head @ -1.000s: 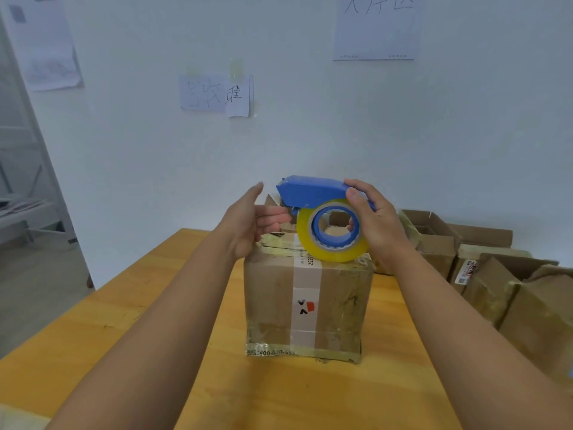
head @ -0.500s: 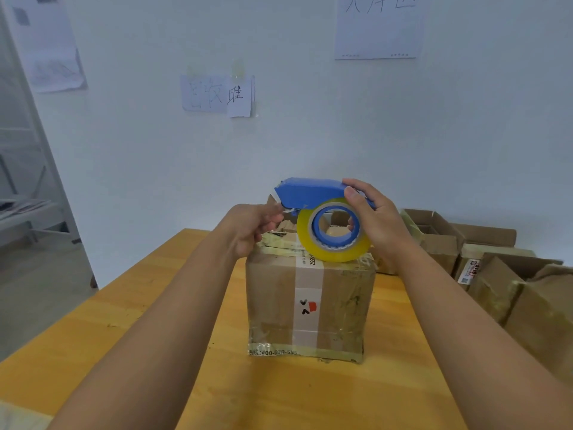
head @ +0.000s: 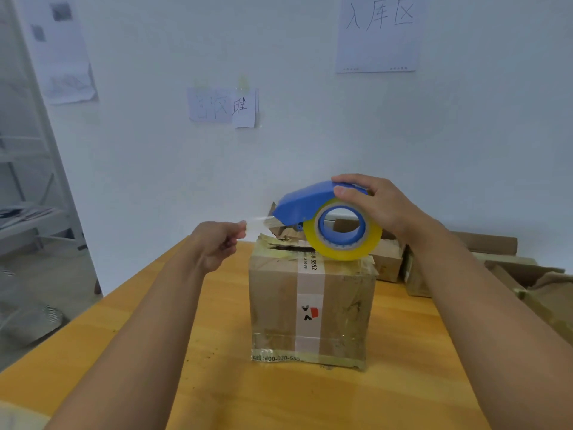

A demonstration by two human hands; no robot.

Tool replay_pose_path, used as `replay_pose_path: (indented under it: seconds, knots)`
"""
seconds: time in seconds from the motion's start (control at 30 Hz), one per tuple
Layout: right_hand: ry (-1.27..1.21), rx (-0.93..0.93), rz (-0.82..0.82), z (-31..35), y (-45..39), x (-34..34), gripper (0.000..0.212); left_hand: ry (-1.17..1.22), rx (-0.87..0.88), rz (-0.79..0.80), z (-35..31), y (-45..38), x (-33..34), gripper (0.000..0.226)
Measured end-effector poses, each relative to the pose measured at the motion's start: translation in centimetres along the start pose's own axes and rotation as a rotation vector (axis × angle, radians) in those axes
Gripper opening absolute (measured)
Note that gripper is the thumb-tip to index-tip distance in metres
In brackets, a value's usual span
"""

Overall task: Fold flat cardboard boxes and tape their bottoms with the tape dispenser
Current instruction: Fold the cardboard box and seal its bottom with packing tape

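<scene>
Item: cardboard box (head: 311,308), upright on wooden table (head: 217,383), top flaps untaped. Right hand (head: 376,206) gripped blue tape dispenser (head: 313,206) just above it; left hand (head: 217,245) pinched the drawn tape end (head: 255,223). Advised: keep tape taut, centre over seam, press down.

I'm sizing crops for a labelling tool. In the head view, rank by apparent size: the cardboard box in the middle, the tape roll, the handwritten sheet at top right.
Largest to smallest:
1. cardboard box
2. handwritten sheet, though farther off, so only apparent
3. tape roll
</scene>
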State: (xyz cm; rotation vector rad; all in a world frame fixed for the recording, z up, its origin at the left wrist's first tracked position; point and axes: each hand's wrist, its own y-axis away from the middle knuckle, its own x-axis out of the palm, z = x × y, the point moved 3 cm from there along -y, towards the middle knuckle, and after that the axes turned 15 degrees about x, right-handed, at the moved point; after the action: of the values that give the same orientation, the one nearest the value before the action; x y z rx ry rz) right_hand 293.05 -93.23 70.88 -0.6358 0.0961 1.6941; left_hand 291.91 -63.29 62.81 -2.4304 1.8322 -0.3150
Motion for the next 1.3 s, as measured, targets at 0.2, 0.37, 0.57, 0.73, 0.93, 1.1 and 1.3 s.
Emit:
replay_pose_path:
  seconds: [0.2, 0.37, 0.57, 0.73, 0.93, 1.1, 1.3]
  knots:
    - [0.066, 0.034, 0.039, -0.8, -0.5, 0.8, 0.027, -0.025, -0.095, 0.061, 3.0, 0.5, -0.7, 0.009]
    - [0.098, 0.030, 0.037, -0.8, -1.2, 1.2, 0.022, 0.001, -0.121, 0.075, 4.0, 0.3, -1.0, 0.016]
    - [0.108, 0.035, 0.001, -1.4, -1.6, 1.7, 0.018, 0.003, -0.130, 0.086, 4.8, 0.4, -1.0, 0.016]
    - [0.108, 0.036, -0.018, -1.4, -1.6, 1.8, 0.016, -0.028, -0.159, 0.157, 6.0, 1.2, 0.1, 0.019]
    - [0.089, 0.043, -0.047, -1.6, -1.6, 2.1, 0.021, -0.416, -0.083, 0.264, 5.3, 1.5, 0.3, 0.035]
    - [0.095, 0.043, -0.064, -1.5, -1.5, 2.2, 0.021, -0.550, 0.207, 0.092, 3.8, 2.3, 0.6, 0.027]
    - [0.085, 0.045, -0.073, -1.4, -1.3, 2.2, 0.025, -0.462, 0.292, 0.347, 4.0, 4.5, 3.2, 0.049]
